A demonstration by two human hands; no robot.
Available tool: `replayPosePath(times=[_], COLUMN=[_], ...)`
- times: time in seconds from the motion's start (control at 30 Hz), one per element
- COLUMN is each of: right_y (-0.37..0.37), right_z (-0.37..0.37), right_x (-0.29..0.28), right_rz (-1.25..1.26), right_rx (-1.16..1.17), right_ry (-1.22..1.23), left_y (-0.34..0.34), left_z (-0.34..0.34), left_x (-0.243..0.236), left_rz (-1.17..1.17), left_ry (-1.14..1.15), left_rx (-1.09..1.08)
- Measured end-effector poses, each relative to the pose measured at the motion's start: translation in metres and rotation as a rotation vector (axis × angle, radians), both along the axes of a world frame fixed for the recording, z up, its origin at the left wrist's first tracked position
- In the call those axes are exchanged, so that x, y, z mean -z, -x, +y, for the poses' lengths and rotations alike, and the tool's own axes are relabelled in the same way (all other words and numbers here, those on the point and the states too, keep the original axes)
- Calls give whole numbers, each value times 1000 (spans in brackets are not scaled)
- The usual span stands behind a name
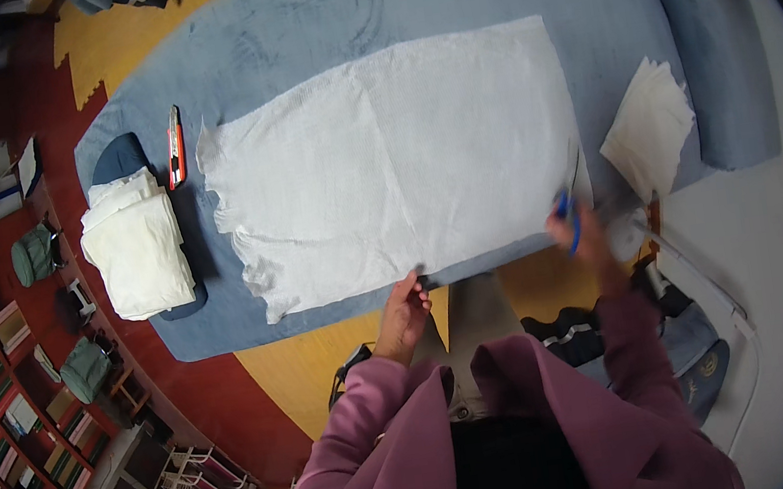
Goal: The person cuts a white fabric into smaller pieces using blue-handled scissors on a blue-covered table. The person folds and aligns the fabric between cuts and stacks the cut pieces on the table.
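A large sheet of white, crinkled, gauze-like cloth (399, 154) lies spread over a blue padded surface (601, 29). Its left edge is ragged and curled, while the right edge runs fairly straight. At the near edge of the cloth, my left hand (405, 318) has its fingers pinched together by a small dark thing too unclear to name. My right hand (591, 240), somewhat blurred, is closed around the blue handles of a pair of scissors (566, 208). The scissor blades point away from me over the cloth's near right corner.
Folded off-white cloths (137, 248) are stacked at the left, beside a red utility knife (174, 149). Off-white fanned-out sheets (650, 126) lie at the right, before a blue bolster (717, 53). Bookshelves (11, 394) stand far left; a dark bag (571, 332) is below the near edge.
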State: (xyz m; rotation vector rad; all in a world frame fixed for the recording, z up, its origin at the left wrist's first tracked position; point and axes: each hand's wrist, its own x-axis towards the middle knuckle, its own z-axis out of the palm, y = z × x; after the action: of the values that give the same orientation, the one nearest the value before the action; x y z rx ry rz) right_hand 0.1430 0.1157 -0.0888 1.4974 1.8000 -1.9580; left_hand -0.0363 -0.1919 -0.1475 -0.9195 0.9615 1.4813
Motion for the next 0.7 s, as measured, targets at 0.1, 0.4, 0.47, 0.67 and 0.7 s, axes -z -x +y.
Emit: replayPosePath(times=[0.1,0.4,0.47,0.67,0.7], right_y=[-10,24,35,57,59], right_z=[-125,-241,-241,-235,-233], right_x=[-10,-8,0,1,-1], right_rz=[168,-197,-160,-110,-115], right_rx=[-173,-177,-122,-55,-55], right_ry=[200,337,376,272,240], left_y=[6,12,13,15,15], left_z=[-2,-8,-8,-9,-9], left_x=[9,-4,-6,-9,-10], left_rz=[-2,193,198,214,223], left_ry=[-12,-13,-37,-41,-36], left_rx=[74,290,299,314,310])
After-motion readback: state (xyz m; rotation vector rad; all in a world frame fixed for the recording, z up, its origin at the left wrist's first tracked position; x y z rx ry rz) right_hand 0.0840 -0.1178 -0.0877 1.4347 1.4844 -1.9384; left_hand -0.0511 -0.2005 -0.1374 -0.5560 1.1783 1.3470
